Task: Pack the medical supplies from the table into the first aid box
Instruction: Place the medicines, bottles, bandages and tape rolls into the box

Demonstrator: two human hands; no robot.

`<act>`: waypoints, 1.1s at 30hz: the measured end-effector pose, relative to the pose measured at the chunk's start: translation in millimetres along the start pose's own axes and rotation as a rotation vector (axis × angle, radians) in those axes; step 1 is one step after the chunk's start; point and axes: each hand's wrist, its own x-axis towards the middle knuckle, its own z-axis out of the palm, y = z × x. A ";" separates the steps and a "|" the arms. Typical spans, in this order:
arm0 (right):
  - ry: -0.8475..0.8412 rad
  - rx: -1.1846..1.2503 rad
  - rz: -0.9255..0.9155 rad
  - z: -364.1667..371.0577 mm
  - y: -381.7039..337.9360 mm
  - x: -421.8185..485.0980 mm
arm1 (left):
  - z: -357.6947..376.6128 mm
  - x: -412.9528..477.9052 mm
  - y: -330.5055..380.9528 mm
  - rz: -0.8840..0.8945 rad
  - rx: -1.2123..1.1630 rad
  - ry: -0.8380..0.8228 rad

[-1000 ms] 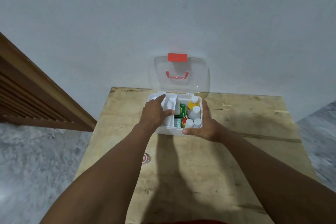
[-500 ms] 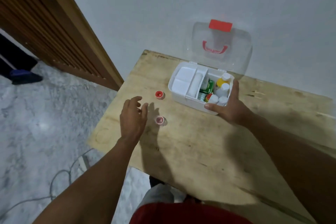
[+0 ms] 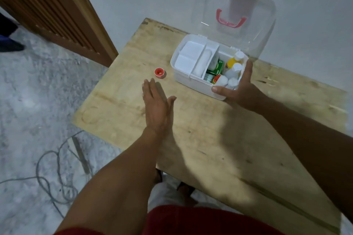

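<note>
L hand [image 3: 157, 108] flat, empty nr red-capped item [image 3: 160, 72], maybe tape; R hand [image 3: 241, 89] gripping first aid box [image 3: 193, 80] corner.

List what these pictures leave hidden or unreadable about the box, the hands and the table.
- Head view: the print on the green packet in the first aid box is too small to read.
- The table under the left hand is covered; anything there is hidden.
- The right hand hides the box's near corner.
- The table's right end runs out of frame.
- The red-capped roll is too small to identify.
</note>
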 end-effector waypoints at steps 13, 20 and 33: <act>-0.082 -0.085 0.048 -2.9 -1.7 -2.7 | -5.2 94.3 18.3 -0.079 -0.155 -0.139; -0.107 0.062 0.123 -1.1 3.4 -1.2 | -22.5 109.7 26.7 -0.138 -0.303 -0.050; -0.085 -0.050 0.252 -5.5 -42.4 -15.4 | -69.5 157.3 81.8 0.480 -0.156 -0.245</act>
